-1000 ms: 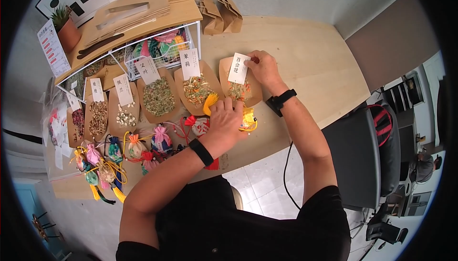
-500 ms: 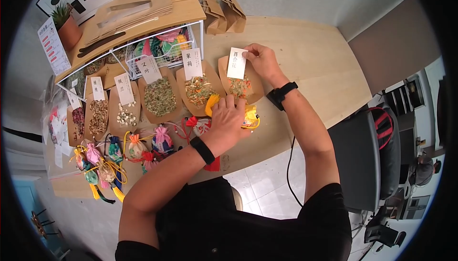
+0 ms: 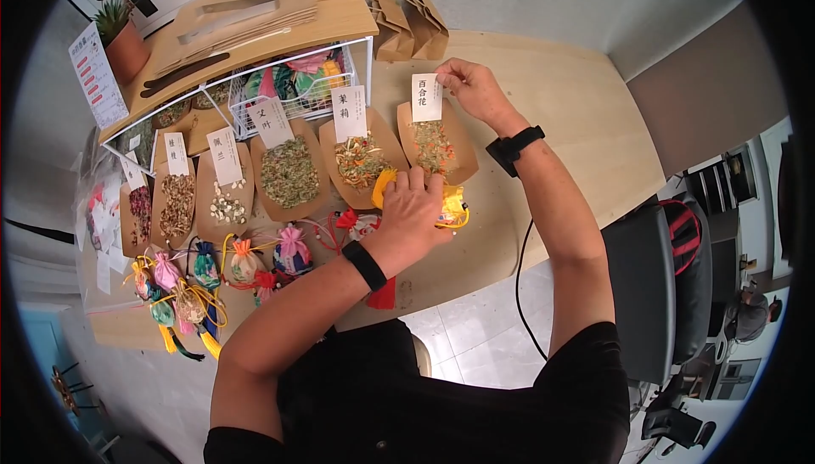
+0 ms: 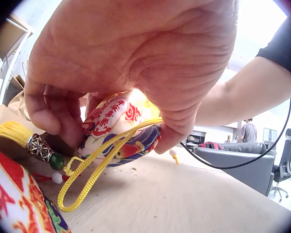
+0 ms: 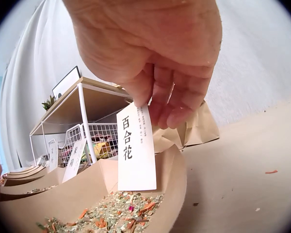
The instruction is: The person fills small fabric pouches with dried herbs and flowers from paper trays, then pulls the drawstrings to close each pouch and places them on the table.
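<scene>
The right hand (image 3: 477,93) pinches the upper right edge of a white card (image 3: 427,97) with black characters. In the right wrist view, that card (image 5: 136,150) stands upright at the far end of a brown paper tray (image 5: 177,179) of dried flakes. The left hand (image 3: 413,216) grips a yellow pouch (image 3: 454,205) just in front of the tray. A patterned pouch (image 4: 119,121) with a looped yellow cord (image 4: 89,187) shows under the curled left fingers in the left wrist view; part of it is hidden by the palm.
Several trays with cards, such as one of green herbs (image 3: 290,174), run leftward. Colourful pouches (image 3: 246,262) lie along the table's front edge. A wooden-topped rack (image 3: 344,31) with a wire basket stands behind, beside paper bags (image 3: 424,27). A grey chair (image 3: 638,294) is at the right.
The right hand and the card have moved up and back, and the card stands straighter at the tray's far end. The left hand still grips its pouch.
</scene>
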Demonstrator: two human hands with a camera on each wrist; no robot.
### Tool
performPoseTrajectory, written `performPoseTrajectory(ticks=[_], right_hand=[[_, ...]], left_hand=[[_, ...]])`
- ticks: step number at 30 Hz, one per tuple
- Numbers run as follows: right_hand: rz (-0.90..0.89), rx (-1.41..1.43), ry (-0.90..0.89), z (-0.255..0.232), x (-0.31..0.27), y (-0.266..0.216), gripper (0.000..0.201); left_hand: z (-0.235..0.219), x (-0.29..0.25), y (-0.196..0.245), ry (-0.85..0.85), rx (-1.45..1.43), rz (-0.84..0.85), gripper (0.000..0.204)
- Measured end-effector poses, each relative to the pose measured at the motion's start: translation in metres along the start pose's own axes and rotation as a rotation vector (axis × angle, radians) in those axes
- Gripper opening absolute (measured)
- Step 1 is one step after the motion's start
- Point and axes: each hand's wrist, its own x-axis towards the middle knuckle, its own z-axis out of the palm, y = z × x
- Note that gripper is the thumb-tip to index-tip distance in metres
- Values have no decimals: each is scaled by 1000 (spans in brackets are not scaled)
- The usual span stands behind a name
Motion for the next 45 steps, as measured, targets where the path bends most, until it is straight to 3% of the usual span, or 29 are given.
performPoseTrajectory(ticks=[7,28,32,34,37,40,45], right_hand=[[-93,3,-21,0,3,-4,17],[-13,198,-52,14,5,18,23],[-67,114,88,15,2,24,25],[-98,63,224,10,-10,14,26],[-96,37,288,-2,-38,-10,28],[37,194,187,-6,-85,-47,27],[51,452,67,15,-166,-114,31]], left_hand=[[-4,1,0,-25,-8,-8,79],[-15,-6,3,1,-79,-15,79],[-28,-14,5,65,-133,-43,76],[-30,-16,-1,150,-192,-16,74],[-44,-25,-5,305,-254,0,70],[-53,-32,-12,429,-291,-40,69],[-68,-51,-10,499,-295,-72,72]])
